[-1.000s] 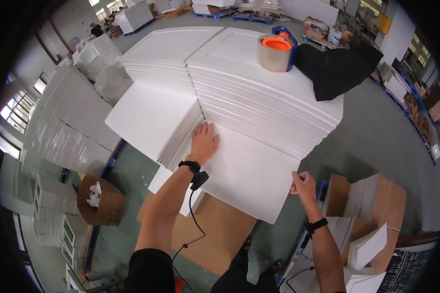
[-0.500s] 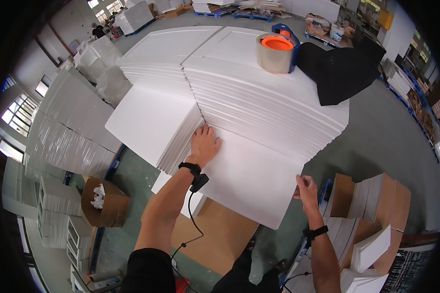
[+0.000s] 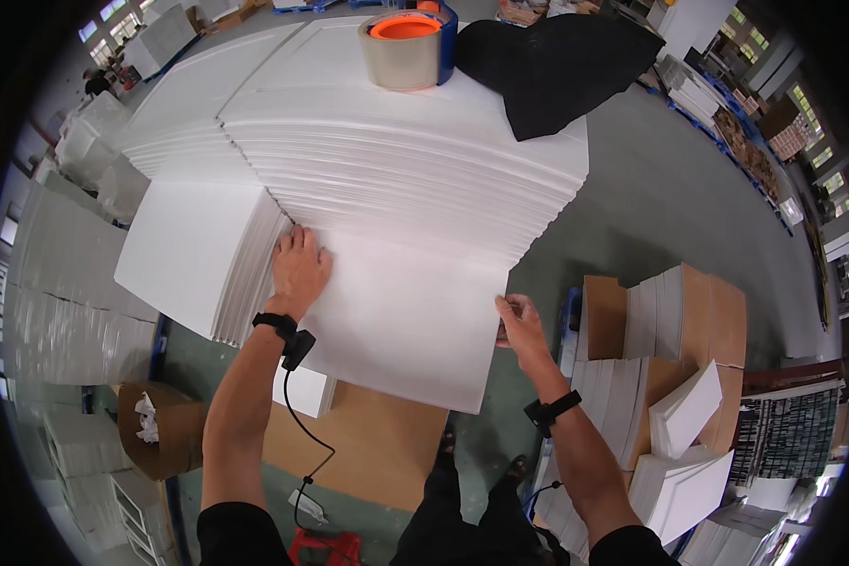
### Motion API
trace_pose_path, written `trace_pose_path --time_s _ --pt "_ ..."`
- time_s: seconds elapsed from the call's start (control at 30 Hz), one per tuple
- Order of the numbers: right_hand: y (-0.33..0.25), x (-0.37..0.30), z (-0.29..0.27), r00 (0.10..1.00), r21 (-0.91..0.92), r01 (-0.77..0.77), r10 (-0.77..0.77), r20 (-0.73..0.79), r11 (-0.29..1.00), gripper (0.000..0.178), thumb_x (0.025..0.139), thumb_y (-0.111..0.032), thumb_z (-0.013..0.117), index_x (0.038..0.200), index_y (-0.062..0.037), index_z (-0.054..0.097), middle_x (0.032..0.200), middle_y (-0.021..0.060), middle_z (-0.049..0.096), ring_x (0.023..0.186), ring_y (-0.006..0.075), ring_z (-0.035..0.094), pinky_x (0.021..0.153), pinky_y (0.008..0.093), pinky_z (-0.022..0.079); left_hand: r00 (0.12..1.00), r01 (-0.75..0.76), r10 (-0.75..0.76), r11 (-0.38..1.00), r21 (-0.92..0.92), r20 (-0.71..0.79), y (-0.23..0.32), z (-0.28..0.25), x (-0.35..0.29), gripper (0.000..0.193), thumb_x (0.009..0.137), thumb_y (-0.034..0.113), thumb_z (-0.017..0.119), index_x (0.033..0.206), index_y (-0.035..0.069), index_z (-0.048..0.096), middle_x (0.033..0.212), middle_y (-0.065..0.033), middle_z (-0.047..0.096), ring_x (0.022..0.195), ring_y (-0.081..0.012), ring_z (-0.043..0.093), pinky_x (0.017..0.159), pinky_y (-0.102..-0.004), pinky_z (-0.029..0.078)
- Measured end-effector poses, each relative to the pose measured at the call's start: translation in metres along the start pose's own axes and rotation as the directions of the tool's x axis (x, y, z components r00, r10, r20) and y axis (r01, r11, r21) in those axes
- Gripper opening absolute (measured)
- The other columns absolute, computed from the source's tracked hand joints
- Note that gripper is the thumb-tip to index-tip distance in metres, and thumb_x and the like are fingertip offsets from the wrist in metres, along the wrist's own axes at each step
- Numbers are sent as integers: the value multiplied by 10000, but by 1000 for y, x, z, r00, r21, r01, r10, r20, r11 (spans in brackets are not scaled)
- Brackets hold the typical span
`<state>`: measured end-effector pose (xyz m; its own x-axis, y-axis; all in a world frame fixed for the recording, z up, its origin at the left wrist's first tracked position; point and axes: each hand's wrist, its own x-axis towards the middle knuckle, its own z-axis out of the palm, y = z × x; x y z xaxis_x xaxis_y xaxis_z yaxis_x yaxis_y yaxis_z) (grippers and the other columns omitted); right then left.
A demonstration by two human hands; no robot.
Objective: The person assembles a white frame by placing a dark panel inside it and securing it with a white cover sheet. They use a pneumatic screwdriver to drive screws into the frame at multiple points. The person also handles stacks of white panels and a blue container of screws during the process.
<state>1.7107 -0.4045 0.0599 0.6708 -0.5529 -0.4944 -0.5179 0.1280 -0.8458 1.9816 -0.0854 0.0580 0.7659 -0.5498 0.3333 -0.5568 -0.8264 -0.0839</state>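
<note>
While my left hand lies flat on a smooth white rectangular panel, thumb out from the fingers, my right hand is at the panel's right edge, fingers curled; whether they pinch it, I can't tell. And there's the panel, at the foot of a tall stack of thin white panels, just right of a lower white panel stack! Up top sit a clear tape roll with an orange core and a rumpled black cloth.
</note>
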Motion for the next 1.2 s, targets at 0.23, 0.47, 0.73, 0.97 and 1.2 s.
trace_pose_path --time_s 0.23,0.47,0.73,0.97,1.2 --pt "-5 2 11 993 -186 118 -119 7 975 497 1031 -395 621 1347 -28 511 1158 122 653 972 213 685 727 368 635 998 55 -54 998 16 -34 -6 7 -15 508 952 287 569 1319 -65 574 1397 -251 592 1183 -385 572 1006 -499 488" --pt "0 5 4 1000 -108 21 -22 -9 994 527 1021 -415 632 1404 -69 521 1130 49 619 961 156 619 770 392 615 980 179 -178 984 -5 86 11 6 -9 590 989 285 518 1428 -108 483 1495 -278 505 1300 -394 514 1087 -510 443" --pt "0 8 11 998 -252 19 -32 -47 967 515 1024 -433 612 1402 -90 550 1171 45 624 964 146 601 721 360 606 956 288 -293 947 -143 -19 21 6 -37 572 1023 275 495 1480 -65 443 1542 -287 431 1459 -438 386 1195 -567 334" --pt "7 18 -1 998 -251 49 -60 -35 967 500 1010 -466 621 1375 -129 566 1173 39 622 998 186 598 758 390 587 970 239 -244 958 -158 -11 39 -34 -111 541 1063 322 462 1491 -7 482 1572 -255 421 1467 -442 378 1211 -588 298" --pt "8 12 3 995 -250 66 -83 -60 966 459 1035 -418 603 1344 -79 584 1076 21 618 873 128 566 698 347 606 946 321 -325 920 -225 20 45 -31 -120 553 1072 303 403 1554 34 419 1634 -215 365 1526 -425 301 1259 -583 205"
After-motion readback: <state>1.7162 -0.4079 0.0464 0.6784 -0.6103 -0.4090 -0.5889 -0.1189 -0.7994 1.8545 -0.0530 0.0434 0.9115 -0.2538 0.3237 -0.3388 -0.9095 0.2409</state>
